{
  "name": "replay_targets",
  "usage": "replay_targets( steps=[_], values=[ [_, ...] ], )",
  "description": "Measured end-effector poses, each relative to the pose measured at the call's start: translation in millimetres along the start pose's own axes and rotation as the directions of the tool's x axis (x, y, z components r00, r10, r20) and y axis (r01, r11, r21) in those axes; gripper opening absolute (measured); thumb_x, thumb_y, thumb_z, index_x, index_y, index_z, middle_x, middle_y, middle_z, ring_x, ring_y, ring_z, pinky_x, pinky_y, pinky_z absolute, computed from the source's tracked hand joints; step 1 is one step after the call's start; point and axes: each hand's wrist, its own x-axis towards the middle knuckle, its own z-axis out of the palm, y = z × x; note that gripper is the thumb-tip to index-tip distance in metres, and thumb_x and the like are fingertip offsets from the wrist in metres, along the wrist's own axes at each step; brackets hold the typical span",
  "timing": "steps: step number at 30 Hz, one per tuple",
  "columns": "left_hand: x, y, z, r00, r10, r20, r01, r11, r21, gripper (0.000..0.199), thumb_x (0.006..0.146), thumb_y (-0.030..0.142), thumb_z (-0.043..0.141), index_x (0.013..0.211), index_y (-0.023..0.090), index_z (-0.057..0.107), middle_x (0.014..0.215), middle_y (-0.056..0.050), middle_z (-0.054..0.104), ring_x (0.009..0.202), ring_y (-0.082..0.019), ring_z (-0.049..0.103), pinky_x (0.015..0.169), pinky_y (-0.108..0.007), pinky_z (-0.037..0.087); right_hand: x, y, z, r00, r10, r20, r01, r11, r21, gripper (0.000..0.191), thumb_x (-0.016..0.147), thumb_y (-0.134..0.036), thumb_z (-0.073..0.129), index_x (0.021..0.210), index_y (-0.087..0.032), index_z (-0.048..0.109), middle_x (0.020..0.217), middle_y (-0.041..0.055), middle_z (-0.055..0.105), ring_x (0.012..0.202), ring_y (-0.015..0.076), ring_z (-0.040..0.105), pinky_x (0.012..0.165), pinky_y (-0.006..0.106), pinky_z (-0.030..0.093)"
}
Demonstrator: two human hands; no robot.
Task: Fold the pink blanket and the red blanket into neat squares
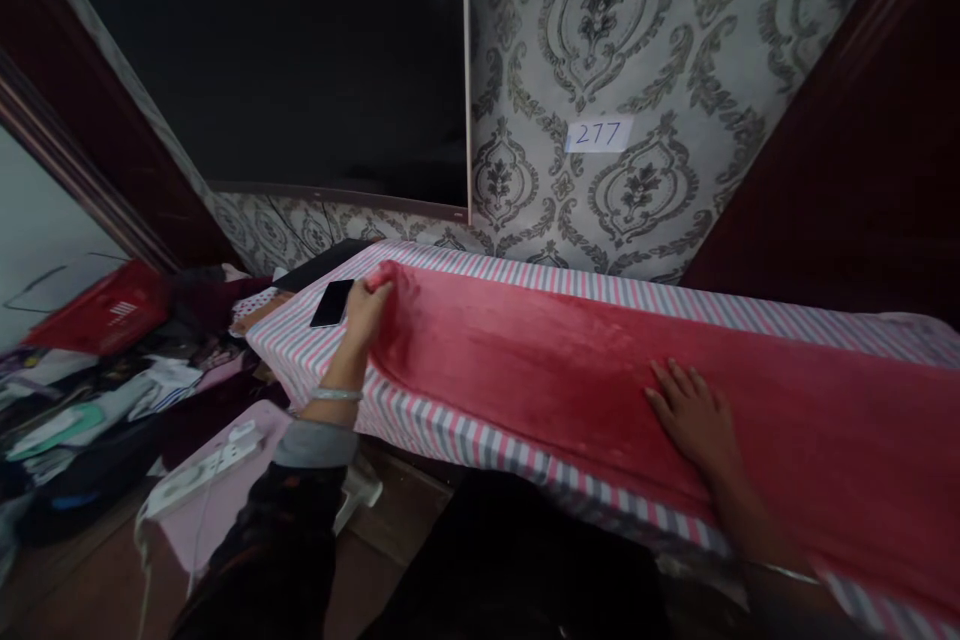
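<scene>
Looking along a bed (439,430) under a pink-and-grey striped sheet, with a damask wall (600,50) and a dark window (255,60) beyond the bed, plus a paper tag (598,134) marked 277 on that wall. Covering most of the bed's top, a red fleece blanket (525,370), soft enough to bunch or skew toward the bed's near edge under any uneven pull. Left of the bed, a heap of clothes (112,410) and a tilted red basket (97,308), its contents hidden from this angle; anything sliding off that side could vanish into the heap. Just off the bed's near side, a pink stand (255,430) carrying a white power strip (204,470), low enough for a trailing sleeve or blanket fold to snag. Mid-bed, the right hand (694,417) spread flat, fingers apart, pressing on the fleece. At the bed's left end, the left hand (366,315) closed in a pinch on a gathered blanket corner. Just beside that hand, a black phone (331,303) lying on the sheet, at risk of being swept off by a sharp tug on the corner. Around the left wrist, a silver bracelet (335,394), a possible catch point for the fleece.
</scene>
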Motion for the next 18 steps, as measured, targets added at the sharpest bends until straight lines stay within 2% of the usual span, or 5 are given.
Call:
replay_targets(
  steps=[3, 6, 9, 14, 18],
  values=[
    [-47, 30, 44.9, 0.925, 0.233, 0.300, -0.290, 0.943, 0.162, 0.011, 0.076, 0.021, 0.056, 0.086, 0.018, 0.059, 0.082, -0.004, 0.068, 0.079, -0.019, 0.063, 0.076, -0.032, 0.051, 1, -1, -1, 1.000, 0.018, 0.011, -0.018, 1.000, -0.004, 0.059, 0.101, -0.044, 0.024, 0.150, -0.023, 0.050, 0.160, 0.0079, 0.041, 0.146, 0.0309, 0.036, 0.111, 0.057, 0.039],
    [-116, 37, 71.5, 0.600, 0.427, 0.677, -0.580, 0.814, 0.000, 0.012, 0.080, 0.017, 0.050, 0.087, 0.022, 0.058, 0.085, -0.008, 0.069, 0.075, -0.022, 0.064, 0.072, -0.036, 0.050, 2, -2, -1, 1.000, 0.022, 0.011, -0.022, 1.000, -0.009, 0.057, 0.101, -0.043, 0.026, 0.149, -0.025, 0.052, 0.160, 0.0072, 0.042, 0.146, 0.0298, 0.036, 0.112, 0.055, 0.038],
    [-169, 26, 74.5, 0.463, 0.466, 0.754, -0.635, 0.768, -0.085, 0.015, 0.073, 0.013, 0.056, 0.081, 0.026, 0.059, 0.087, -0.009, 0.071, 0.082, -0.025, 0.067, 0.075, -0.039, 0.052, 2, -4, -1, 1.000, 0.023, 0.005, -0.023, 1.000, -0.002, 0.057, 0.101, -0.043, 0.026, 0.149, -0.026, 0.052, 0.159, 0.0066, 0.042, 0.146, 0.0294, 0.037, 0.113, 0.055, 0.037],
    [-189, 5, 69.8, 0.513, 0.497, 0.700, -0.651, 0.757, -0.061, 0.037, 0.068, 0.008, 0.055, 0.101, 0.022, 0.065, 0.117, -0.018, 0.070, 0.112, -0.034, 0.064, 0.098, -0.050, 0.051, 5, -2, -3, 0.998, 0.048, 0.035, -0.051, 0.994, 0.101, 0.057, 0.099, -0.041, 0.032, 0.149, -0.024, 0.052, 0.160, 0.0077, 0.041, 0.148, 0.0307, 0.034, 0.115, 0.059, 0.033],
    [-186, -2, 75.0, 0.552, 0.518, 0.653, -0.636, 0.768, -0.072, 0.038, 0.069, 0.006, 0.054, 0.102, 0.020, 0.067, 0.114, -0.015, 0.071, 0.110, -0.034, 0.062, 0.097, -0.050, 0.050, 24, -9, -13, 0.991, 0.136, 0.008, -0.130, 0.924, 0.361, 0.057, 0.093, -0.042, 0.040, 0.140, -0.017, 0.059, 0.148, 0.0149, 0.055, 0.139, 0.0328, 0.047, 0.114, 0.058, 0.037]
  ],
)
